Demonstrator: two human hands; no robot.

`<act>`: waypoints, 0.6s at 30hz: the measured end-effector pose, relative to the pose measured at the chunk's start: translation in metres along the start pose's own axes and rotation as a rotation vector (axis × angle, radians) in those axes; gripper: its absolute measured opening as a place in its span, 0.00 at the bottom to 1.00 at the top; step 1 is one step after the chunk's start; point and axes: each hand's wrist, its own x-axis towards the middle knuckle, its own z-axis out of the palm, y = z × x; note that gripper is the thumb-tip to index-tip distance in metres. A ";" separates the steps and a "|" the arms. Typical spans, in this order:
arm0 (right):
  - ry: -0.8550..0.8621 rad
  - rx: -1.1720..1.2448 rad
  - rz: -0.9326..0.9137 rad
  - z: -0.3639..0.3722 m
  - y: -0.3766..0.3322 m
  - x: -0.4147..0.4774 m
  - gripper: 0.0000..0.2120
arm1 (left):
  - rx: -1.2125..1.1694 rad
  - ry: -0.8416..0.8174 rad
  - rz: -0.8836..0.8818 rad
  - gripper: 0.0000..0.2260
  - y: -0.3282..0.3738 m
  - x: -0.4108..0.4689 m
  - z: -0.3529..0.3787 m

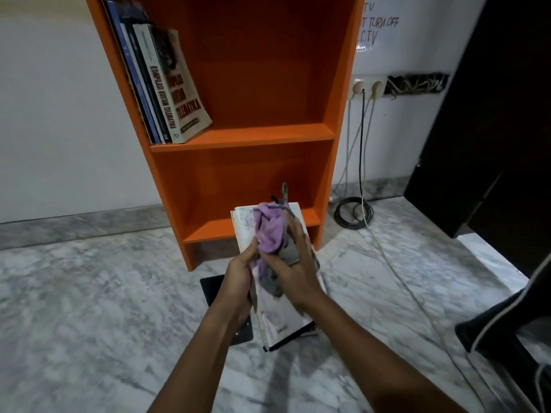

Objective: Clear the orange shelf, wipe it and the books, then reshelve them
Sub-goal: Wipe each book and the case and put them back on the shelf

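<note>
Orange shelf (238, 138) carries leaning books (161, 84) at the left of its upper board. Before its foot, the left hand (238, 275) grips the left edge of a white book (280, 317), and the right hand (295, 263) clutches a purple-and-grey cloth (269, 231) against the cover. Best brace the book firmly and sweep cover, then edges. Its title is blurred. A dark flat thing (211, 289) on the floor beneath is half hidden.

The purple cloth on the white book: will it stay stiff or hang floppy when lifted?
Probably floppy: the purple cloth lies crumpled in soft folds under the right hand. Likely light too, as it drapes over the white book.
</note>
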 end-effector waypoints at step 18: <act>-0.253 0.829 0.609 -0.071 -0.012 0.013 0.17 | -0.439 -0.020 0.225 0.23 0.040 0.001 -0.063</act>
